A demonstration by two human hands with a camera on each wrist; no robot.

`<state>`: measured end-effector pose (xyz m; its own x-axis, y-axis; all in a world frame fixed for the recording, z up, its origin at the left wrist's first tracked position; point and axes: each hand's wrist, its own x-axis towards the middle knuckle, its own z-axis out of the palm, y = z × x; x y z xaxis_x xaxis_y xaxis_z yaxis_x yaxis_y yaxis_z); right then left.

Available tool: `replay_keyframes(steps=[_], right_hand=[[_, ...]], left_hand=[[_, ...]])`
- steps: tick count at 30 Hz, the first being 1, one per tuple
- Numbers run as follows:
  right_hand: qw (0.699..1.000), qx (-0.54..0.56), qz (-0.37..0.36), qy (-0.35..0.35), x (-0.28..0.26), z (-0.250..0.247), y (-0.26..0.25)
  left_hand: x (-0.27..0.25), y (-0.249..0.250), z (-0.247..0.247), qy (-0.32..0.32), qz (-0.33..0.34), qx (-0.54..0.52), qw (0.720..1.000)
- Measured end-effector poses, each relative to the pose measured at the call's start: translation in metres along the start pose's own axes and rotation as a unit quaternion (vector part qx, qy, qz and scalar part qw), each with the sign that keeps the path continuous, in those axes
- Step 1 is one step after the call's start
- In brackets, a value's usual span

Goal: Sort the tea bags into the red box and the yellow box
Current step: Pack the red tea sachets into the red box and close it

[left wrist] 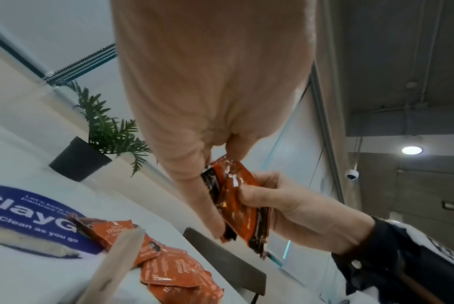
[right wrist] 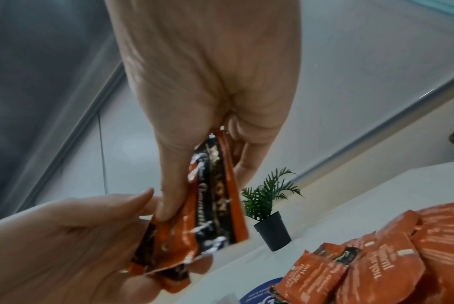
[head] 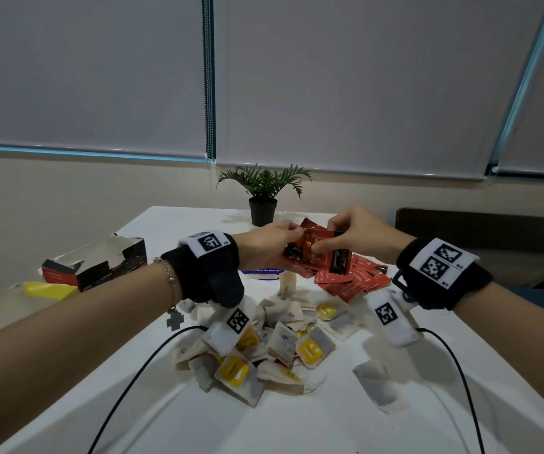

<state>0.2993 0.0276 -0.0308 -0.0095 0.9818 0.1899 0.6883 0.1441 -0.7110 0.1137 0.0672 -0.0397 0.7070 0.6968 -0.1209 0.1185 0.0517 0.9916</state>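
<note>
I see a small stack of red sachets (head: 313, 249) held above the table's far middle, pinched between thumb and curled fingers of my left hand (head: 265, 244) and my right hand (head: 360, 235). Loose red sachets (head: 359, 278) lie below; the red box (head: 97, 262) sits near the left edge.

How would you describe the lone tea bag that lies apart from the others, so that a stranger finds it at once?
Start at the white table and find the heap of paper tea bags in its middle. To the right of the heap, nearer the camera, lies the lone tea bag. It is plain, has no yellow tag showing, and touches no other bag.
</note>
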Motion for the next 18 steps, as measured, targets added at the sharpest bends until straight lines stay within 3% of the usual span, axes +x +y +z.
replay_keyframes(steps=[3, 7, 9, 11, 14, 16, 18], right_hand=[[0.999, 0.015, 0.026, 0.011, 0.011, -0.003, 0.009], [0.99, -0.054, 0.122, 0.047, 0.033, -0.014, 0.041], [0.968, -0.18, 0.173, 0.01, 0.035, -0.016, 0.057], [0.94, -0.278, 0.194, -0.027, 0.033, -0.015, 0.069], [0.92, -0.332, 0.199, -0.053, 0.03, -0.012, 0.074], [0.91, -0.366, 0.187, -0.048, 0.029, -0.011, 0.073], [0.913, -0.381, 0.147, -0.022, 0.025, -0.009, 0.064]], left_hand=[[0.004, -0.001, -0.004, 0.023, 0.005, 0.179, 0.983], [0.012, -0.01, -0.013, 0.064, 0.066, 0.449, 0.889], [0.01, -0.013, -0.014, 0.032, 0.077, 0.498, 0.863], [0.005, -0.015, -0.01, -0.039, 0.054, 0.548, 0.834], [-0.005, -0.018, -0.001, -0.133, -0.045, 0.644, 0.752], [-0.008, -0.024, 0.002, -0.157, -0.086, 0.691, 0.7], [-0.009, -0.029, 0.0, -0.161, -0.086, 0.698, 0.692]])
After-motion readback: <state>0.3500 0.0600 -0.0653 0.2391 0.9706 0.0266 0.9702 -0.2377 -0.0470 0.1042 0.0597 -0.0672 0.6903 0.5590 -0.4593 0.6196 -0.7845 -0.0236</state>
